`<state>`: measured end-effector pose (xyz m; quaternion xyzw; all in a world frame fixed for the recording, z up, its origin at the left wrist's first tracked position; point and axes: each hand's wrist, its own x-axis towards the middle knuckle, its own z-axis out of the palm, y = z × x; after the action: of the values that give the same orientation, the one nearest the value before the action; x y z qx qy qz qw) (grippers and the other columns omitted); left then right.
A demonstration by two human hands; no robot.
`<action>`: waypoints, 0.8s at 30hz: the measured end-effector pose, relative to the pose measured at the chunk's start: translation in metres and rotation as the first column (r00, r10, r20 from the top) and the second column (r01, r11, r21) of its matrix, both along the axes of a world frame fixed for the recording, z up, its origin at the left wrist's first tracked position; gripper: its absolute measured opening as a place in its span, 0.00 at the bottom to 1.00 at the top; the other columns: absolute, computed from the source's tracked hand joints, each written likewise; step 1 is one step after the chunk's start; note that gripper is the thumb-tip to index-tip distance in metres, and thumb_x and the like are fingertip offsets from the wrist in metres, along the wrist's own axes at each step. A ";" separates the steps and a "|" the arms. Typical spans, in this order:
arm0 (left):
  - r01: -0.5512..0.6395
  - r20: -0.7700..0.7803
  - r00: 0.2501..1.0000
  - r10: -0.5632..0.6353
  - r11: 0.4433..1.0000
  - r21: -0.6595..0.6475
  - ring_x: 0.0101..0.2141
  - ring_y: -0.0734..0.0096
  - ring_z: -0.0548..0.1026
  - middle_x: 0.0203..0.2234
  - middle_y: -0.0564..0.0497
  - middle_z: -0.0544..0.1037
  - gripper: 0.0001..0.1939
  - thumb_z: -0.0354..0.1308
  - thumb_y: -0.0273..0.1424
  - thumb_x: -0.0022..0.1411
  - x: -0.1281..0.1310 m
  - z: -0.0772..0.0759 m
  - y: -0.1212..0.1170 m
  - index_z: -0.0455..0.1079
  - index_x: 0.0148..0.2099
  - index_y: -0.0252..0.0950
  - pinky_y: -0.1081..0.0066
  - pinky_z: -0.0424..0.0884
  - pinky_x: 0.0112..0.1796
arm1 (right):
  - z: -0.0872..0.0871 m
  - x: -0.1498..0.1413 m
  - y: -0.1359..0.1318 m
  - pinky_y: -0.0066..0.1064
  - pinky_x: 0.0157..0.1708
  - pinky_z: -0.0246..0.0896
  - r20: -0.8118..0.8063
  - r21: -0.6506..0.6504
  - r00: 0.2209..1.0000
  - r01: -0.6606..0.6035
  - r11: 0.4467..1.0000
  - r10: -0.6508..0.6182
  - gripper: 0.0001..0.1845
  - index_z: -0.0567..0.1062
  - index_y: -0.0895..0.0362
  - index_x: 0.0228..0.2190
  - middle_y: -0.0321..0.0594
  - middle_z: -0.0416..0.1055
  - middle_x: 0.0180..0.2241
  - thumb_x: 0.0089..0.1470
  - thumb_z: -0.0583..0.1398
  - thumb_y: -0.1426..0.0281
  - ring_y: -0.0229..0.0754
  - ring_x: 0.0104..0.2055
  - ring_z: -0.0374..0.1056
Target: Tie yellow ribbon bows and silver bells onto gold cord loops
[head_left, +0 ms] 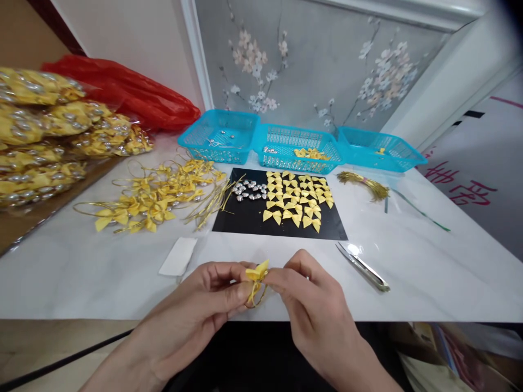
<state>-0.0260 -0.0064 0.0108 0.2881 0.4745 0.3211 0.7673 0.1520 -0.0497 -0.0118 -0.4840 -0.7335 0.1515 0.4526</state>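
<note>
- At the table's [429, 267] near edge, seen from the head view, both hands meet over one small yellow bow [257, 271], held up just clear of the top, with a gold loop [263, 298] hanging under it.
- The left hand [204, 305] grips the bow between thumb and fingers from its left side.
- The right hand [321, 305] has its fingers curled, thumb and forefinger pinching at the bow's right side, where the loop comes up; which bit they have, I can't make out.
- My guess at the step: fixing or straightening the gold loop on the bow. The next move calls for a steady left pinch and small, careful work from the right fingertips, so the ribbon isn't crushed.
- Beyond the hands, a black mat [241, 220] bears silver beads [250, 190] and rows of yellow bows [292, 207].
- Left of it lie loose gold ties [210, 204] and a heap of looped bows [151, 196]; nearer, a white card [178, 256].
- Right of it, a tie bundle [365, 186] and, closer in, metal snips [363, 267].
- Three blue baskets [302, 161] stand behind.
</note>
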 end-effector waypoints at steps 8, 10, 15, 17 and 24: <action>-0.002 0.004 1.000 0.002 0.998 -0.063 0.32 0.70 0.79 0.29 0.48 0.84 0.16 0.80 0.26 0.37 -0.001 -0.003 0.003 0.82 0.31 0.33 0.76 0.76 0.35 | 0.001 0.004 0.002 0.27 0.26 0.58 -0.066 -0.045 0.995 -0.083 0.996 0.080 0.24 0.78 0.52 0.43 0.35 0.59 0.29 0.57 0.51 0.86 0.37 0.28 0.60; 0.042 0.051 0.998 -0.039 0.997 -0.058 0.30 0.72 0.78 0.28 0.48 0.83 0.15 0.79 0.26 0.38 -0.003 -0.003 0.003 0.83 0.32 0.33 0.78 0.76 0.34 | 0.002 0.004 0.003 0.27 0.26 0.58 -0.078 -0.045 0.992 -0.100 0.994 0.096 0.25 0.79 0.52 0.43 0.35 0.58 0.29 0.57 0.51 0.87 0.36 0.28 0.60; 0.160 0.172 0.973 -0.152 0.987 -0.033 0.29 0.76 0.75 0.26 0.50 0.80 0.10 0.77 0.25 0.45 -0.004 -0.002 0.005 0.83 0.32 0.29 0.81 0.74 0.33 | 0.003 0.007 0.006 0.27 0.28 0.58 -0.103 -0.061 0.984 -0.151 0.987 0.144 0.24 0.79 0.52 0.43 0.35 0.59 0.30 0.58 0.52 0.87 0.37 0.30 0.61; 0.181 0.188 0.967 -0.172 0.983 -0.033 0.28 0.77 0.74 0.26 0.50 0.80 0.09 0.76 0.25 0.46 -0.004 -0.002 0.005 0.82 0.32 0.29 0.81 0.73 0.33 | 0.002 0.007 0.007 0.27 0.28 0.59 -0.122 -0.058 0.978 -0.177 0.982 0.169 0.23 0.79 0.53 0.42 0.35 0.60 0.30 0.58 0.53 0.87 0.37 0.31 0.62; 0.167 0.178 0.972 -0.156 0.985 -0.044 0.27 0.77 0.74 0.26 0.50 0.79 0.10 0.77 0.25 0.44 -0.005 0.002 0.005 0.83 0.32 0.30 0.82 0.73 0.32 | 0.001 0.007 0.007 0.28 0.29 0.60 -0.060 -0.004 0.988 -0.141 0.990 0.141 0.21 0.78 0.53 0.42 0.35 0.60 0.30 0.58 0.53 0.86 0.37 0.31 0.61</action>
<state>-0.0312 -0.0018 0.0128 0.2740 0.3902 0.2674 0.8374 0.1592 -0.0426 -0.0110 -0.4281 -0.7514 0.2004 0.4604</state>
